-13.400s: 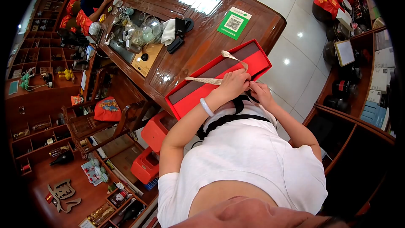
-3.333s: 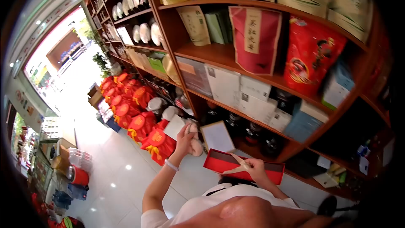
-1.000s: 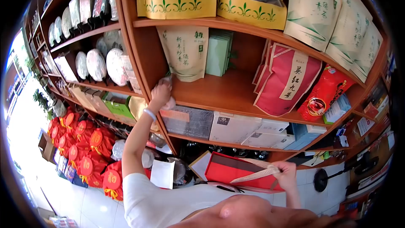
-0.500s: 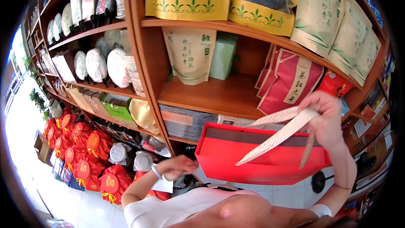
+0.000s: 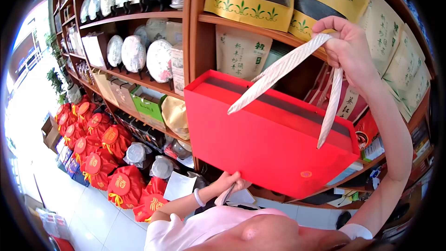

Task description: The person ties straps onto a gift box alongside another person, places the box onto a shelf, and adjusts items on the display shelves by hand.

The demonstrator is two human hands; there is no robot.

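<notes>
A red gift bag with ribbon handles hangs in front of the shelves, tilted down to the right. Something dark shows along its top. My right hand is closed round the pale ribbon handle, raised high on the right. Low in the middle, below the bag's bottom edge, my left hand has its fingers curled. A thin greyish strip shows at those fingers, but I cannot tell what it is. Whether this hand touches the bag is unclear.
Wooden shelves hold yellow pouches, pale tea pouches and round wrapped cakes. Several red cloth-covered jars stand on the floor at left. A green box sits on a lower shelf.
The red bag has risen and its front face now shows more. My right hand has gone up with the handle. My left hand has moved right, under the bag. The view has shifted.
</notes>
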